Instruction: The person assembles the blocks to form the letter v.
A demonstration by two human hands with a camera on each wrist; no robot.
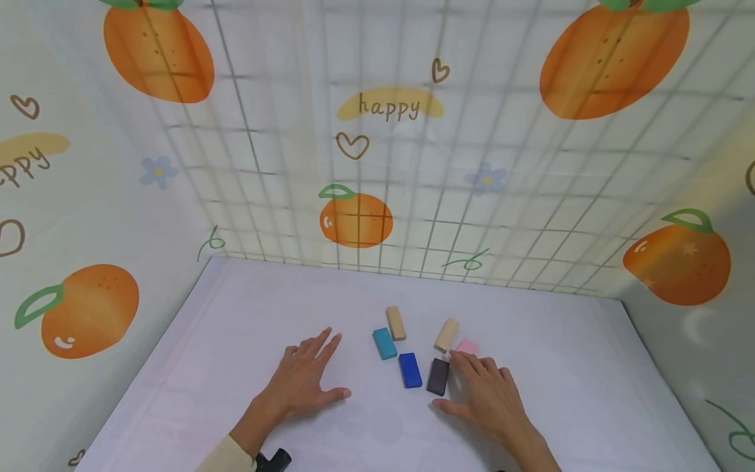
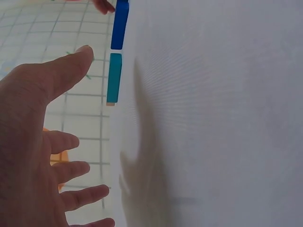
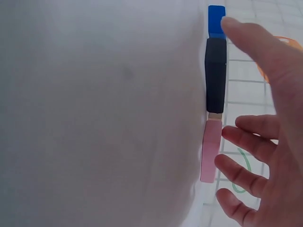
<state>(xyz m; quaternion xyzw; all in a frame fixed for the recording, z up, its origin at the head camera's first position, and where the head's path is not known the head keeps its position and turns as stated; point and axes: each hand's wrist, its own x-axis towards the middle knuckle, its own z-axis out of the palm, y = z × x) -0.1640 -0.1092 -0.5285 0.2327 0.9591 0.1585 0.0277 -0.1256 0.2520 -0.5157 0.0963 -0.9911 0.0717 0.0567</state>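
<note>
Several small rectangular blocks lie in a loose cluster on the white table [image 1: 236, 308]. On the cluster's left are a teal block [image 1: 385, 344], a blue block [image 1: 410, 371] and a plain wooden block [image 1: 396, 323]. To the right lie a second wooden block [image 1: 446, 335], a black block [image 1: 438, 377] and a pink block [image 1: 468, 346], partly hidden by fingers. My left hand [image 1: 307, 377] is spread left of the teal block, apart from it and holding nothing. Beside the black and pink blocks hovers my right hand [image 1: 486, 396], thumb and fingers apart, gripping nothing; whether a fingertip touches pink, I cannot tell.
Behind the table stands a wire grid [image 1: 407, 164] with a cloth printed with oranges and hearts. Similar printed cloth [image 1: 77, 229] covers the left side. A black object [image 1: 274, 460] sits at the left wrist by the near edge.
</note>
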